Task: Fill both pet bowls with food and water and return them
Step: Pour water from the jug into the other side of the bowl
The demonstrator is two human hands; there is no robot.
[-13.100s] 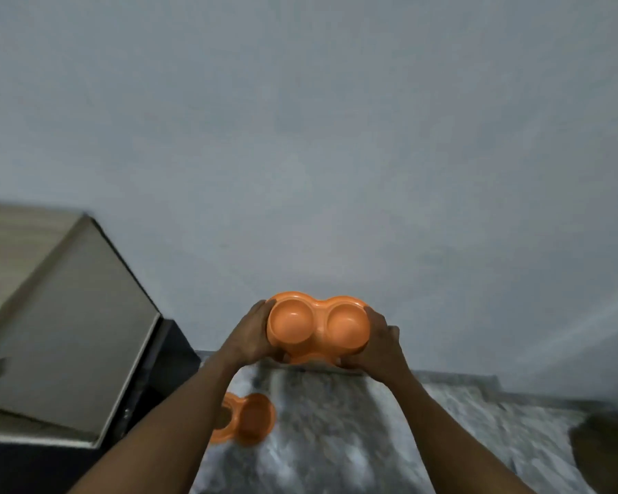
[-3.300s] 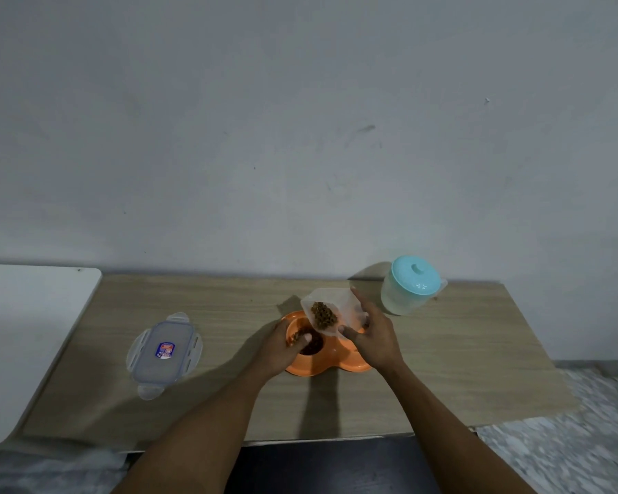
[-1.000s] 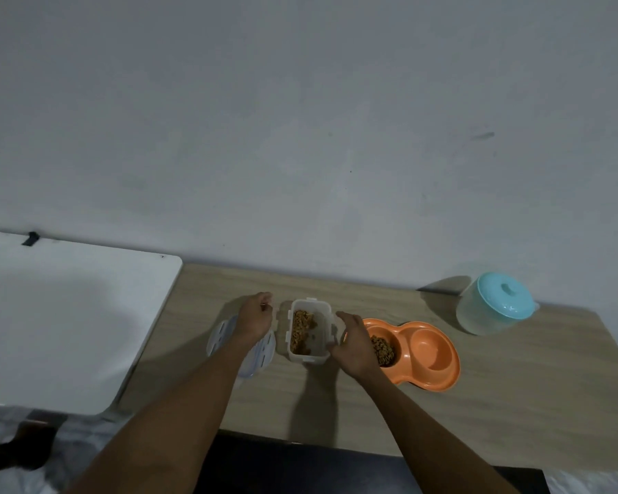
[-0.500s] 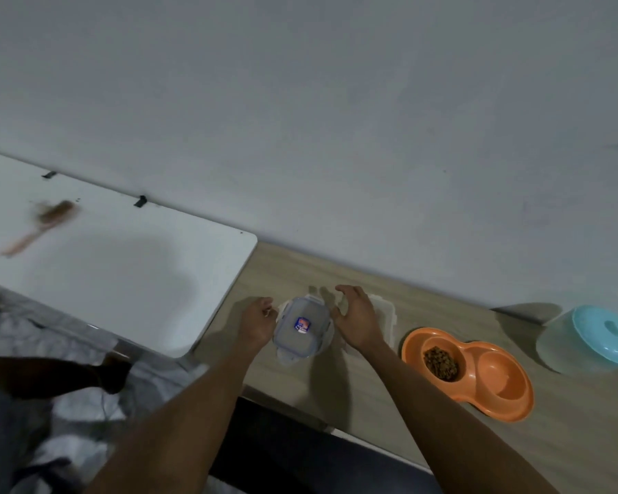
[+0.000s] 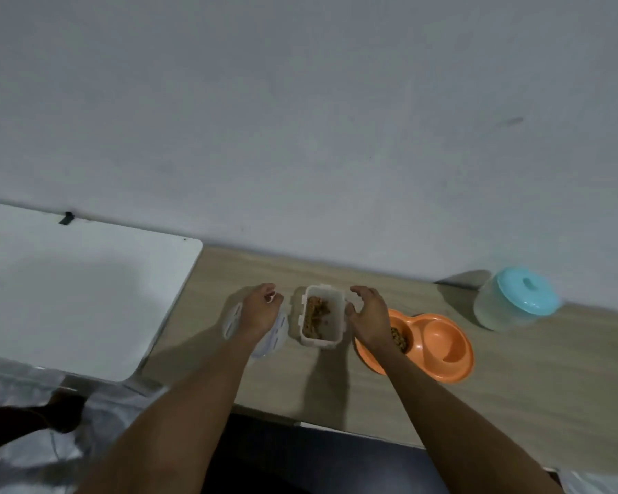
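Right of centre in the frame, on the counter point(image 5: 514, 404), the orange double bowl point(image 5: 439, 345) holds kibble point(image 5: 400, 338) in one well, partly hidden by the right hand point(image 5: 370, 317), whose fingers are wide and empty. It looks like light, stiff plastic; lift it level by both ends. The left hand point(image 5: 261, 310) covers the lid point(image 5: 277, 338); grip unclear

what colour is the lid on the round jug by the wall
The lid is light turquoise blue, clearest in the head view.

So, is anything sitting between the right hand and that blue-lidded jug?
Yes: the orange double bowl lies between the right hand and the jug, its kibble side partly behind the wrist. It is low, so the hand could probably pass over it.
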